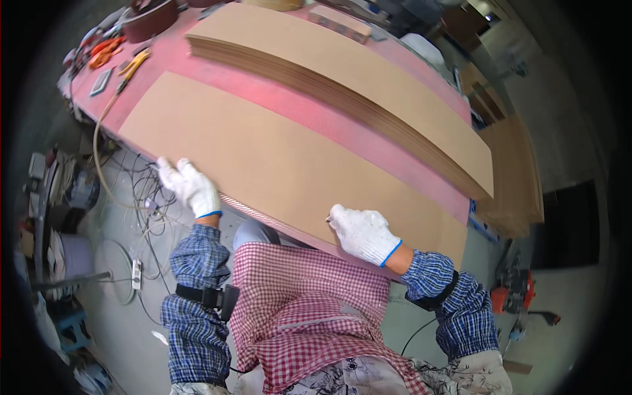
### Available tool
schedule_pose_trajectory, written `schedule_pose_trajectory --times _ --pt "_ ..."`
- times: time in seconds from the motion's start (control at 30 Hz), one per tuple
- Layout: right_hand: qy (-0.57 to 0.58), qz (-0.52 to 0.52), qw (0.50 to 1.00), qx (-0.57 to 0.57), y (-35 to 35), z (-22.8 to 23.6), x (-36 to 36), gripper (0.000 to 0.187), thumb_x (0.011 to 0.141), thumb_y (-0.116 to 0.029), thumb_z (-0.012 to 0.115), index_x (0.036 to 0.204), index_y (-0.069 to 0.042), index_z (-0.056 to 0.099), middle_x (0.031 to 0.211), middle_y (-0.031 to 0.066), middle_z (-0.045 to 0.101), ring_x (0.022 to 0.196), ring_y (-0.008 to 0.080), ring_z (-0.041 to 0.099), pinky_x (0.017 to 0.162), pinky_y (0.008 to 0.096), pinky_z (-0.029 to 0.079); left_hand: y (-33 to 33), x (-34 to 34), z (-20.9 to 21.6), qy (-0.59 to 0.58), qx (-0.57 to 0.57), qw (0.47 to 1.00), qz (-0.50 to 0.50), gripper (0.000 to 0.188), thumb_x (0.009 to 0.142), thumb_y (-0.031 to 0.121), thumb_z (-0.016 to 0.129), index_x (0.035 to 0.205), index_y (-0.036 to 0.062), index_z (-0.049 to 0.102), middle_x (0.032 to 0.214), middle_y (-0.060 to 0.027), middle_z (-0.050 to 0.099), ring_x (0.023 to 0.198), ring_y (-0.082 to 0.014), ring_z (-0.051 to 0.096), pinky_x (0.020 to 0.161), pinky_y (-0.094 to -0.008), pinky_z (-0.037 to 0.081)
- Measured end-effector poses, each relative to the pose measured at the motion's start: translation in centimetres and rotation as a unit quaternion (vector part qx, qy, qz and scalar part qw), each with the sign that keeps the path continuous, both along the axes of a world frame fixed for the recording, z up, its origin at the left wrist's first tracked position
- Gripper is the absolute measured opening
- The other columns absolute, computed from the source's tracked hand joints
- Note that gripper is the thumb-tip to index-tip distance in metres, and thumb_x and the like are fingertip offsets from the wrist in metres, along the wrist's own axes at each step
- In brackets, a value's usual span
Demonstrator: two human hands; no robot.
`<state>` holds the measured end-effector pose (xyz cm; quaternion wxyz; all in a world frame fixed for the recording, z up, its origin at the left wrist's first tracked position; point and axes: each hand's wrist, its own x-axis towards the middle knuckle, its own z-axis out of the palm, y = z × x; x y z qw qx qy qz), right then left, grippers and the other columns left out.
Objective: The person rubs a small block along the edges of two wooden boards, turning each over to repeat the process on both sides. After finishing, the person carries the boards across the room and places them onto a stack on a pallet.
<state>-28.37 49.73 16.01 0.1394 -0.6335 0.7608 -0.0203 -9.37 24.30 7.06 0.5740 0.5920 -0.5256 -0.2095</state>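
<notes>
A big flat brown cardboard sheet [276, 164] lies on the long pink table [309, 108]. Its near edge sticks out a little over the table edge, close to the person.

The left hand [191, 186], in a white glove, has its grip on the near left corner of the sheet, with the fingers curled over the edge. The right hand [362, 234], also in a white glove, has its grip closed on the same near edge, further right. The sheet stretches away from both hands across the table.

Behind it lies a tall stack of brown cardboard sheets [355, 79]. Orange and yellow hand tools [118, 56] lie at the far left end.
</notes>
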Motion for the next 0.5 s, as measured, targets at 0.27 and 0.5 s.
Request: schedule_pose_trajectory --times 0.27,0.5 --pt "0.001 0.070 0.997 -0.020 -15.2 0.8 6.4 0.022 0.089 -0.021 0.049 0.095 -0.001 0.055 0.081 0.0240 0.066 0.076 0.0394 0.067 0.067 0.0490 0.052 1.4 -1.1 0.6 0.058 0.017 0.998 0.002 0.053 0.096 0.020 0.044 0.144 0.0013 0.029 0.148 -0.0256 0.022 0.136 -0.0363 0.026 0.112 -0.0410 0.023" --pt "-0.003 0.112 0.994 -0.007 -29.1 2.8 13.6 0.029 0.089 -0.025 0.050 0.101 0.001 0.056 0.090 0.0285 0.065 0.090 0.0423 0.064 0.080 0.0501 0.050 1.4 -0.7 1.1 0.099 0.002 0.995 0.012 0.055 0.094 0.015 0.045 0.146 0.0044 0.028 0.147 -0.0256 0.023 0.135 -0.0399 0.029 0.111 -0.0422 0.026"
